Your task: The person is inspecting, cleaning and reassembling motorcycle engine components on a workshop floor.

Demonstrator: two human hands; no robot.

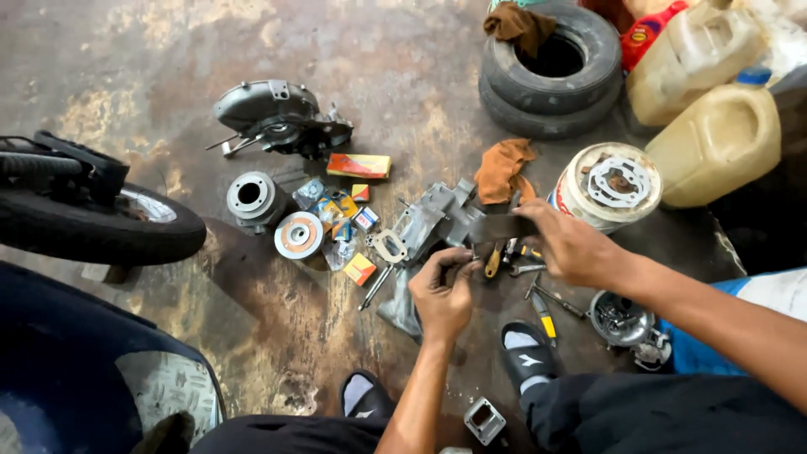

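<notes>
My right hand (570,245) pinches one end of a dark flat strip (496,228), held level above the floor. My left hand (443,292) is closed just below the strip's other end, fingers curled near its lower edge; whether it grips the strip or something small is unclear. Beneath both hands lie a grey metal engine casting (430,220), a gasket (388,246) and loose hand tools (538,296).
On the stained concrete floor sit an engine cover (273,113), a cylinder (251,198), a round disc (298,234), small colourful boxes (357,166), orange rags (502,169), a white tub (607,187), stacked tyres (551,67), jugs (719,139), a parts bowl (619,318). A motorcycle wheel (92,225) stands left.
</notes>
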